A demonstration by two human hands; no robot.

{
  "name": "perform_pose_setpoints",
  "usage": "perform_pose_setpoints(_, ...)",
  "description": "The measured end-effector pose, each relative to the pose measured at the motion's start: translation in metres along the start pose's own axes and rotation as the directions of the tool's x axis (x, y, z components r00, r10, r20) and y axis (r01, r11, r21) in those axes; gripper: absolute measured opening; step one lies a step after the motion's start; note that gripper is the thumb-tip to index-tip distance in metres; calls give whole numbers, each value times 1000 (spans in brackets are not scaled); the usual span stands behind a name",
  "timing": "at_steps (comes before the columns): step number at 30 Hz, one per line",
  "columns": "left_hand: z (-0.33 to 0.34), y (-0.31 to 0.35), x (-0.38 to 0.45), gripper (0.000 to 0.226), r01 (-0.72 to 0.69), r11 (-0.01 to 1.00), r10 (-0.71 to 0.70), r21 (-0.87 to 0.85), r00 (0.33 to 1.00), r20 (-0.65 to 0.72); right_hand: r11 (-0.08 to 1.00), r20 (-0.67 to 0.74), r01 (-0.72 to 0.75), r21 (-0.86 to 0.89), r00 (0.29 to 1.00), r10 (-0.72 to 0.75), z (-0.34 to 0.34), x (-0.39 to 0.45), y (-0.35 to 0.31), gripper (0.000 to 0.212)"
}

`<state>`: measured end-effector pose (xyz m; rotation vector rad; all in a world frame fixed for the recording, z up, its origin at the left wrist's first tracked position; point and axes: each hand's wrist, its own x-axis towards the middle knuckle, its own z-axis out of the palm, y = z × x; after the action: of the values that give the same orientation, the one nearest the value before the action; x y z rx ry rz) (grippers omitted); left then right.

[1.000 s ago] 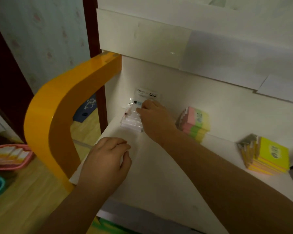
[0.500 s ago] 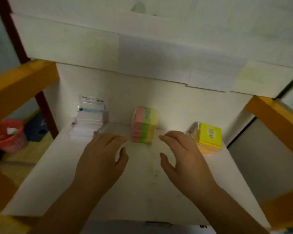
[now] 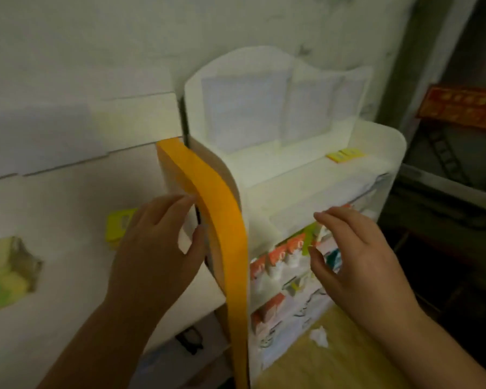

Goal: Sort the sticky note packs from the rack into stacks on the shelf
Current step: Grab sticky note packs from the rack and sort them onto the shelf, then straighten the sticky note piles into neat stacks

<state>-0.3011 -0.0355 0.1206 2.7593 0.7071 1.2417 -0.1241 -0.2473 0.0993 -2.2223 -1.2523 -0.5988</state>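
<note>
Two hands in view, both empty. I see my left hand [image 3: 155,248] raised over the white shelf [image 3: 68,220], fingers loosely spread and slightly bent, thumb apart from the index finger, gripping nothing. The fingertips lie just beside the orange curved side panel [image 3: 225,234], which looks smooth, glossy and band-shaped; I cannot tell whether they touch it.

My right hand [image 3: 357,254] hovers in front of the white rack [image 3: 306,175], fingers [image 3: 328,217] extended and fanned, thumb tucked below, nothing pinched.

Sticky note packs in the rack [image 3: 281,256]: several rows stand just left of and below the right fingertips, with orange-red tops and white bodies plus a green one; too blurred to count.

On the shelf I count two stacks. One yellow stack [image 3: 118,227], blocky and square-edged, sits just left of the left hand's knuckles, partly hidden by them. One pastel stack [image 3: 6,273], green, yellow and pink, lies well apart to the left and is smeared.

One flat yellow pack [image 3: 345,155] lies on top of the rack, well above the right fingers.
</note>
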Motion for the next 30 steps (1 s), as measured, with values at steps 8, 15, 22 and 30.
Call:
perform_pose_setpoints(8, 100, 144, 19, 60, -51, 998, 34, 45, 949, 313, 952, 152, -252, -175, 948, 279, -45, -47, 155, 62)
perform_pose_setpoints(15, 168, 203, 32, 63, -76, 997, 52, 24, 851, 523, 879, 243, -437, -192, 846, 474, -55, -68, 224, 61)
perform_pose_setpoints(22, 255, 239, 71, 56, -119, 988, 152, -98, 839, 522, 825, 311, -479, -300, 768, 559, -36, -46, 274, 64)
perform_pose_setpoints(30, 373, 252, 157, 50, -152, 970, 226, -191, 859, 459, 801, 291, -435, -411, 770, 568, -6, 24, 338, 61)
